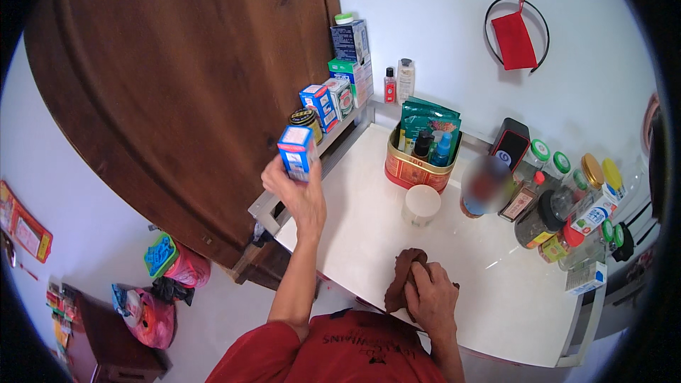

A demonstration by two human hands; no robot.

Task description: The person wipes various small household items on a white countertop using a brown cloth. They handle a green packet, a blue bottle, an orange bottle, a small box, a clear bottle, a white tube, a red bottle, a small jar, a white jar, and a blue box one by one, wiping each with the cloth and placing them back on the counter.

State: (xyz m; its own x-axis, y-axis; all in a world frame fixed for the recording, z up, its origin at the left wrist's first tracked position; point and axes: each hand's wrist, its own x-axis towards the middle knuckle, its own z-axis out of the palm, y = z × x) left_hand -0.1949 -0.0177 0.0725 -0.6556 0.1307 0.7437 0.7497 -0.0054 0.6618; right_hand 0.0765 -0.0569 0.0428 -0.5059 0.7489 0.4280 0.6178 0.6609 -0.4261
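Observation:
My left hand (296,195) grips a small blue and white box (296,150) at the left end of a narrow raised ledge (337,130). Just behind that box on the ledge stand a dark-lidded jar (306,123), another blue and white box (318,106) and a white and green box (340,97). Near the front edge of the white table (482,269), my right hand (433,296) is closed on a crumpled brown cloth (404,280), which touches the tabletop. Part of the cloth is hidden under my fingers.
A red and gold tin (418,171) holds bottles and green packets. In front of it is a white-lidded jar (422,202). Several jars and bottles crowd the table's right side, beside a black box (509,143). A wooden door (198,64) borders the left.

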